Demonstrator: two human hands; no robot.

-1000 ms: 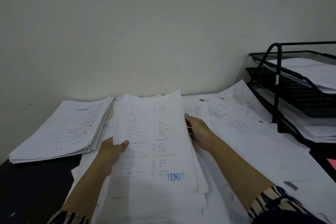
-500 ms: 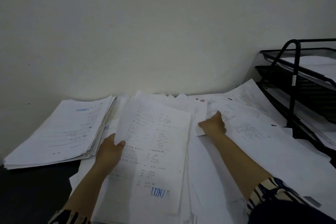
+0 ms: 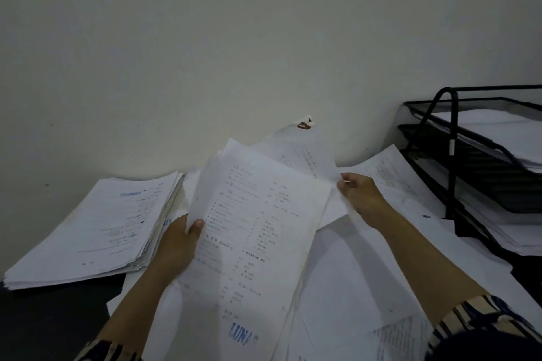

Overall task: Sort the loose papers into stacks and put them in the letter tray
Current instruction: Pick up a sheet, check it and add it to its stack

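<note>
Head view. A bundle of printed sheets (image 3: 258,231) is held raised and tilted at the centre, its top page carrying rows of small text too blurred to read and a blue stamp of which only "LUN" shows clearly near the lower edge. The left hand (image 3: 179,243) grips the bundle's left edge, thumb on top of the page, the other fingers hidden behind the paper. The right hand (image 3: 359,193) pinches the corner of a single sheet (image 3: 305,149) that stands up behind the bundle; a brown mark sits at this sheet's top corner, and its lower part is covered by the bundle. How many sheets the right hand's grip takes in cannot be told.

Under and around the bundle lies a spread of loose papers (image 3: 352,272), overlapping so that their edges are hard to separate; it runs off the bottom of the frame. To the left, apart from the hands, a neat stack (image 3: 96,228) rests on the dark table (image 3: 44,325), its top page showing a blue heading that is not legible.

At the right, the black mesh letter tray (image 3: 469,173) is cut off by the frame edge. Paper lies in its upper tier and in its lowest tier; the contents of the middle tier cannot be made out. Striped sleeves (image 3: 481,316) enter at the bottom corners, partly out of view.
</note>
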